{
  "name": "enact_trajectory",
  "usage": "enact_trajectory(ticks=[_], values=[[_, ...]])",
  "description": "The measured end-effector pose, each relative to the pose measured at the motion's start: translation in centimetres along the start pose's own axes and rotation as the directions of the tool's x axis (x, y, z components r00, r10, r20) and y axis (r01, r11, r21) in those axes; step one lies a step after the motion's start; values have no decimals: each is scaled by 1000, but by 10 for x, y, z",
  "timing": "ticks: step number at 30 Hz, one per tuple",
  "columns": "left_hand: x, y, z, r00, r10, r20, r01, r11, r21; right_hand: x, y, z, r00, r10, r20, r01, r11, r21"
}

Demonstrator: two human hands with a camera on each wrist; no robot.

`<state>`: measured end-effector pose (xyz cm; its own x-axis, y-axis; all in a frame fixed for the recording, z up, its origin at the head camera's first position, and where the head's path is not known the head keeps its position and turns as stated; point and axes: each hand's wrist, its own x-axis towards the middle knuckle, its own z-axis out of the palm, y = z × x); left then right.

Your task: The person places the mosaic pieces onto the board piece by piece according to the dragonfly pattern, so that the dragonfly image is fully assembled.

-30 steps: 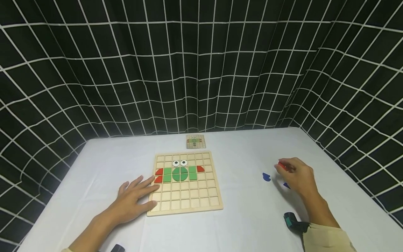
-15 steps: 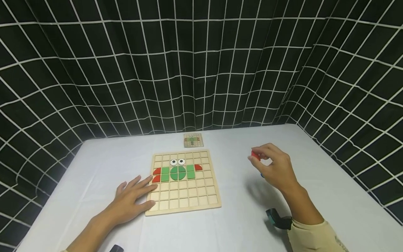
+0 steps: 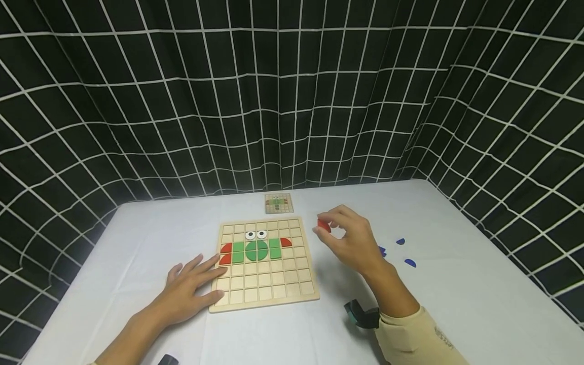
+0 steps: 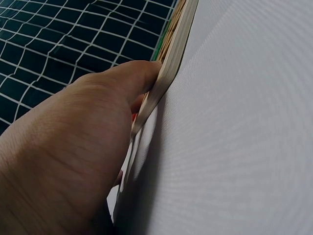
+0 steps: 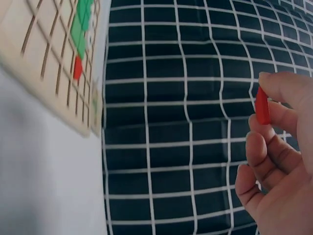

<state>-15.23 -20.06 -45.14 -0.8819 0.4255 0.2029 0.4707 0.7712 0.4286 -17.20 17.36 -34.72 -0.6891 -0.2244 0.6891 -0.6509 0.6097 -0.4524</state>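
Note:
My right hand (image 3: 349, 238) pinches a red quarter-circle piece (image 5: 262, 106) between thumb and fingers, held up just right of the wooden grid board (image 3: 292, 276). Spread over the board's left edge lies my left hand (image 3: 193, 284), its fingertips resting on the rim and near two red pieces (image 3: 225, 248). Green squares (image 3: 275, 248) flank a green circle (image 3: 257, 251) made of quarter pieces. Two round eye pieces (image 3: 256, 235) sit above it. Another red piece (image 3: 285, 242) lies in a cell at the right end of the row.
A small pattern card (image 3: 279, 203) lies behind the board, printed with a similar figure. Several blue pieces (image 3: 410, 263) are scattered on the white tablecloth (image 3: 461, 284) to the right, partly behind my right hand. Dark curtains with white grid lines (image 3: 292, 101) surround the table.
My right hand has carried the red piece leftward from the blue pieces to beside the board, uncovering more of them. The left hand stays on the board's edge.

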Motion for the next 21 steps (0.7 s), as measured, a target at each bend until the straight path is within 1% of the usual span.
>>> enact_trajectory(ticks=[9,18,21], values=[[0,0,0,1000,-4,-1,4,1000,3,9,-7,35,997,37,60,-40,998,48],[-1,0,1,1000,-2,-13,2,1000,-8,7,-5,67,988,114,102,-123,988,92],[-1,-1,2,1000,-1,-14,1,1000,-6,4,-2,75,980,153,127,-165,982,92]])
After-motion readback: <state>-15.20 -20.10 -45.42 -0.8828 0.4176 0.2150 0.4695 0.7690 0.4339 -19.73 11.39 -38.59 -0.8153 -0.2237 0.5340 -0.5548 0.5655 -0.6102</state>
